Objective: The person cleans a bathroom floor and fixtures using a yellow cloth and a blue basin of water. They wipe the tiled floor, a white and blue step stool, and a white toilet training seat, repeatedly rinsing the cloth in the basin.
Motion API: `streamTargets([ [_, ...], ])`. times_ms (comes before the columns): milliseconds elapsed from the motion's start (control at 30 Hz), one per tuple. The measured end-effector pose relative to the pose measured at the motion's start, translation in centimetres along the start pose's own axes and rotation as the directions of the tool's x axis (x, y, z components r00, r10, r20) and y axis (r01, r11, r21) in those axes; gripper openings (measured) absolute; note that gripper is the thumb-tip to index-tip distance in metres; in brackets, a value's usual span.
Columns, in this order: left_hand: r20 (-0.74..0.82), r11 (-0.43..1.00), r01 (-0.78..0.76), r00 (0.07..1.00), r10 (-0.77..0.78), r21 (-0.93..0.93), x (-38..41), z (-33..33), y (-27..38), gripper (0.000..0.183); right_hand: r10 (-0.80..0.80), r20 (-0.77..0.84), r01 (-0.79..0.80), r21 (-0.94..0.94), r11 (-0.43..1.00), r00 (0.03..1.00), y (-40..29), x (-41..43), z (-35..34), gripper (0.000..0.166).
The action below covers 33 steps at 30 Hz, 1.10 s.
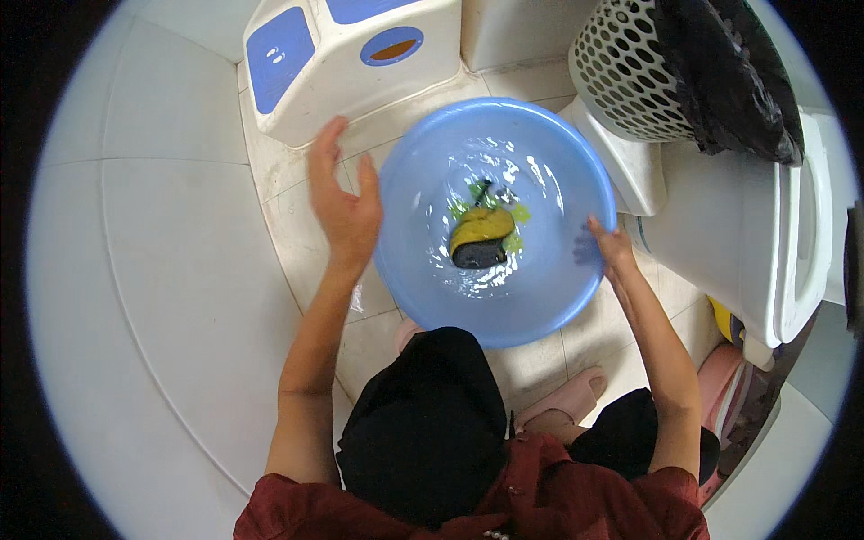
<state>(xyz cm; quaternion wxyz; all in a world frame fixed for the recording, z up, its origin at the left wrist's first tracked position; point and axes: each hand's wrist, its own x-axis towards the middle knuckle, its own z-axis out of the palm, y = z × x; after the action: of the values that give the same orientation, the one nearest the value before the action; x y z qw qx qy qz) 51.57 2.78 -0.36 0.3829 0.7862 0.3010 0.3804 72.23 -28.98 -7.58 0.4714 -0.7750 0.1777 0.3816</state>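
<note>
A round blue plastic basin [432, 304] with water in it stands on the tiled floor before me. In its middle lies a yellow and black item [482, 236], perhaps a cloth or a sponge; its exact kind is unclear. Green flower-like shapes [520, 213] show around it on the basin's bottom. My right hand [613, 248] holds the basin's right rim, the thumb over the inner side. Left of the basin, my left hand [347, 202] is raised with thumb and fingers apart, holding nothing.
A white step stool [378, 88] with blue pads stands at the top left. At the upper right, a perforated white basket [628, 74] with a black plastic bag [729, 81] sits on a white plastic container [729, 229]. A pink slipper [567, 398] is on my foot.
</note>
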Motion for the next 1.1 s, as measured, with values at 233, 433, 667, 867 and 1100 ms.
streamTargets([
  [233, 0.365, 0.593, 0.799, 0.584, -0.725, -0.101, -3.6, 6.0, -0.9, 0.054, -0.822, -0.068, 0.578, -0.678, 0.454, 0.565, -4.7, -2.1, 5.4, 0.037],
  [433, 0.329, 0.053, 0.997, 0.07, -0.942, -0.06, -5.5, 8.2, -5.3, 0.054, -0.544, 0.043, 0.454, -0.61, 0.65, 0.838, 0.0, -4.8, 15.3, 0.037],
  [667, 0.785, -0.077, 0.971, 0.134, -0.605, -0.225, -5.7, 6.6, -9.2, 0.031, -0.62, 0.197, 0.65, -0.198, 0.733, 0.759, 2.9, -9.7, 22.1, 0.033],
  [867, 0.866, -0.167, 0.911, 0.282, -0.414, -0.376, -5.9, 8.8, -7.7, 0.029, -0.934, 0.079, 0.878, -0.376, 0.295, 0.348, -0.3, -11.9, 21.2, 0.032],
  [1100, 0.521, 0.302, 0.834, 0.53, -0.669, -0.461, -3.9, 10.1, -5.7, 0.042, -0.69, 0.031, 0.616, -0.48, 0.624, 0.723, -2.8, -1.7, 15.0, 0.034],
])
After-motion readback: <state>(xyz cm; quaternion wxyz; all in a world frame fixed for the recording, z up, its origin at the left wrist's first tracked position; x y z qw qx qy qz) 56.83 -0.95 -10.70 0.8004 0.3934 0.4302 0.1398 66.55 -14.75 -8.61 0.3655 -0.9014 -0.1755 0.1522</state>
